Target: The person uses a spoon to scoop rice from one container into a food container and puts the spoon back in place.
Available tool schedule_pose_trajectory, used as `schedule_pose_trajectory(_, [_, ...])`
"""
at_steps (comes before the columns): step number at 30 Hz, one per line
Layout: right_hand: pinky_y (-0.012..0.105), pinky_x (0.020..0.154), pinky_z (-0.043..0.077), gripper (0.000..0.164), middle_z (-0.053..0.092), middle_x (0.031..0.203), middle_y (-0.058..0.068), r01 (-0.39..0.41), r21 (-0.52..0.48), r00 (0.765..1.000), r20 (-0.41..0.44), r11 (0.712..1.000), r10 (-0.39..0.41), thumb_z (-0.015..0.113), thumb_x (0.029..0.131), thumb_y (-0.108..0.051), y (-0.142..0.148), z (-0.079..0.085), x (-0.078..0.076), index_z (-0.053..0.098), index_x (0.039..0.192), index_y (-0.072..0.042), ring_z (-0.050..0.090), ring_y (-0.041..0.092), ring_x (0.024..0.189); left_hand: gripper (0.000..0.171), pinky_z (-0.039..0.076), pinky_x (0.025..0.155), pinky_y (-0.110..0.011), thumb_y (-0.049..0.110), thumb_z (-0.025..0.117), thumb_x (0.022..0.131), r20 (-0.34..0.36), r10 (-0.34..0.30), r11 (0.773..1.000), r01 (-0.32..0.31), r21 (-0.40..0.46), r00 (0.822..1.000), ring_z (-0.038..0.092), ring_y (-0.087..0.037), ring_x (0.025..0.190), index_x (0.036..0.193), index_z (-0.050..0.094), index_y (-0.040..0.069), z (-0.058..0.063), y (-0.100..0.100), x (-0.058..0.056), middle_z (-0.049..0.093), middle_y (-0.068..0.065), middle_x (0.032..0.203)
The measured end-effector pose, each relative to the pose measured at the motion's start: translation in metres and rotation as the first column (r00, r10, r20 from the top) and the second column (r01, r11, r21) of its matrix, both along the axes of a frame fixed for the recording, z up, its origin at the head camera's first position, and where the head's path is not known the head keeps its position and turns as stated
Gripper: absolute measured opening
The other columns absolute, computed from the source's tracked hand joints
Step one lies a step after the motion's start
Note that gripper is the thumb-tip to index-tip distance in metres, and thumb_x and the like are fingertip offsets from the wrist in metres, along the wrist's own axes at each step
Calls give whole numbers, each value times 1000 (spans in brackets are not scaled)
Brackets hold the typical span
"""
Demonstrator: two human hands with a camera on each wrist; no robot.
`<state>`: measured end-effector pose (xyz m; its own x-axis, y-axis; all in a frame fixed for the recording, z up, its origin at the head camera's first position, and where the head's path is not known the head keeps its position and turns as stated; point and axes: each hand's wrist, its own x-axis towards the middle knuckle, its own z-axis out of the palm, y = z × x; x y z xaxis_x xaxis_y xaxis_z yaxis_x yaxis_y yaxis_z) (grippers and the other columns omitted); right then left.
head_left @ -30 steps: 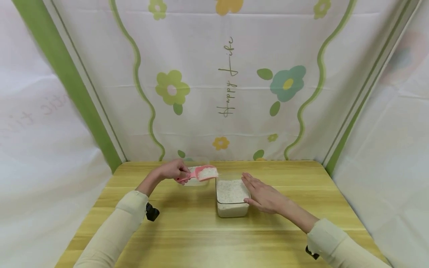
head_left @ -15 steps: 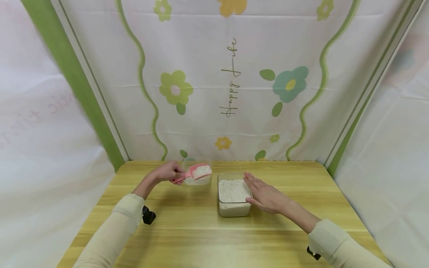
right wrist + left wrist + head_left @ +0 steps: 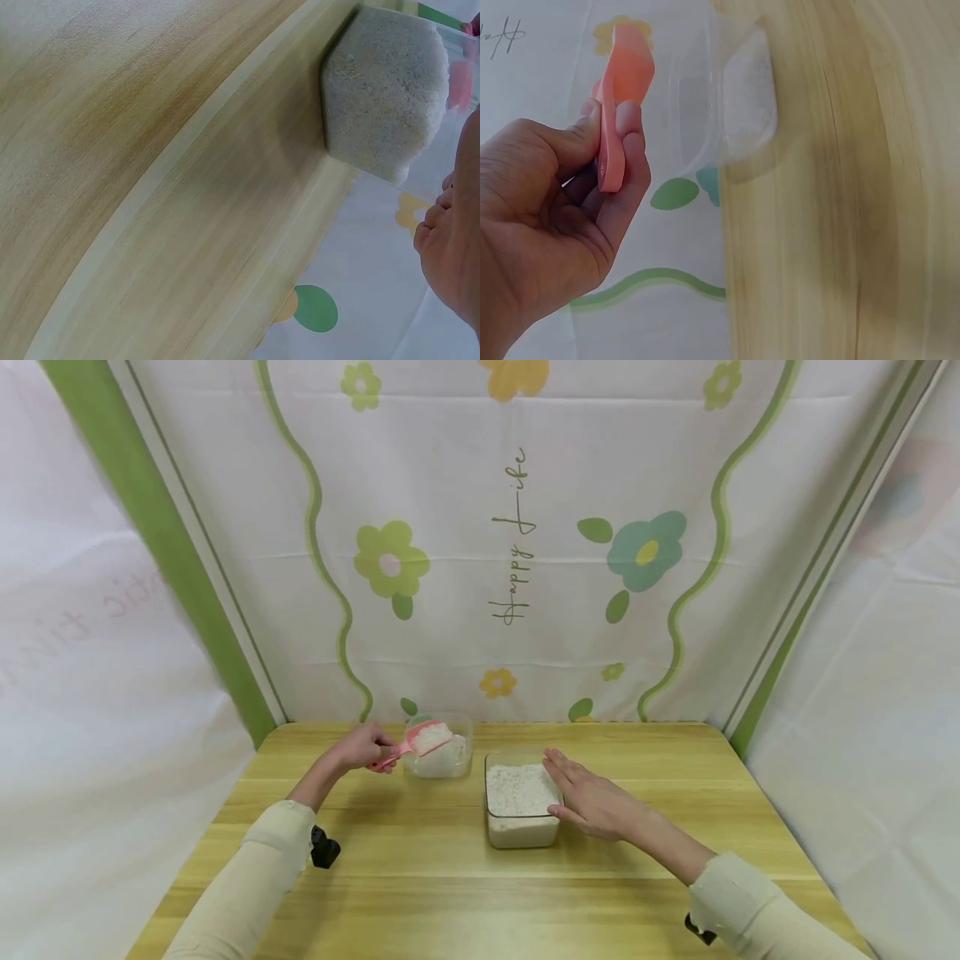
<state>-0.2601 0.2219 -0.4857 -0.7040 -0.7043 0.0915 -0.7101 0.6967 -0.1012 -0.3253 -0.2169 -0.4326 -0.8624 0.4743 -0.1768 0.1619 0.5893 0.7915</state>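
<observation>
My left hand (image 3: 362, 748) grips the handle of a pink scoop (image 3: 407, 742), with its thumb and fingers wrapped round it. White rice (image 3: 432, 737) fills the scoop's bowl, which is over a small clear plastic container (image 3: 467, 758) at the back of the table. Rice also lies inside that container. To its right stands a deeper clear container (image 3: 522, 837), filled high with rice (image 3: 386, 90). My right hand (image 3: 596, 797) is at the right side of the deeper container, its fingers extended along the rim.
The wooden table (image 3: 480, 902) ends at the back against a white curtain (image 3: 450, 635) printed with flowers. More white fabric (image 3: 870, 718) hangs along both sides. The two containers stand close together, a narrow gap between them.
My left hand has moved left with the loaded scoop, away from the deeper container to over the small one. The right hand stays at the deeper container.
</observation>
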Motion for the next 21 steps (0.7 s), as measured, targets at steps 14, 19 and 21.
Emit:
schedule_pose_trajectory(14, [46, 120, 29, 75, 12, 166, 17, 6, 13, 1000, 1, 1000, -6, 38, 106, -49, -1, 0, -1, 19, 157, 2, 16, 30, 154, 27, 52, 59, -31, 4, 57, 99, -78, 143, 986, -149, -75, 987, 64, -13, 59, 81, 74, -5, -12, -3, -7, 69, -13, 67])
schedule_pose_trajectory(19, [46, 120, 29, 74, 12, 166, 17, 4, 10, 1000, -1, 1000, -4, 39, 106, -48, -1, -1, -2, 20, 157, 2, 17, 30, 154, 30, 50, 56, -27, 5, 59, 98, -140, 151, 979, -168, -119, 978, 66, -13, 56, 75, 75, -3, -14, -2, -7, 70, -11, 64])
schedule_pose_trajectory(21, [46, 120, 29, 75, 12, 167, 16, 3, 9, 1000, 0, 1000, -3, 39, 106, -48, -1, -1, -2, 19, 157, 2, 16, 30, 154, 30, 50, 54, -27, 5, 59, 98, -156, 150, 977, -171, -131, 976, 66, -13, 56, 75, 75, -3, -15, -2, -7, 70, -11, 64])
